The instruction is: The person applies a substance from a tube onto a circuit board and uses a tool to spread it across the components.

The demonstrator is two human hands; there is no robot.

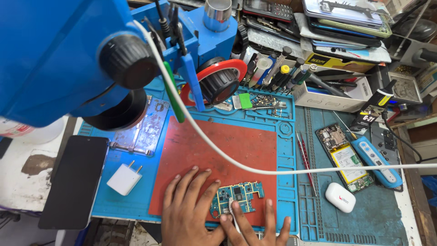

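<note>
Dark blank phone screen (74, 180) at left; yellow-white label (348, 157) on opened phone's battery at right

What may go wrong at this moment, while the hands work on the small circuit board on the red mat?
1. The white cable hangs across the mat just above the circuit board; a hand could snag it and drag the board.
2. The left hand seems to steady the board only at its edge, so the thin tool in the right hand might push it sideways.
3. The board lies near the front edge of the red mat and could slide off.
</note>
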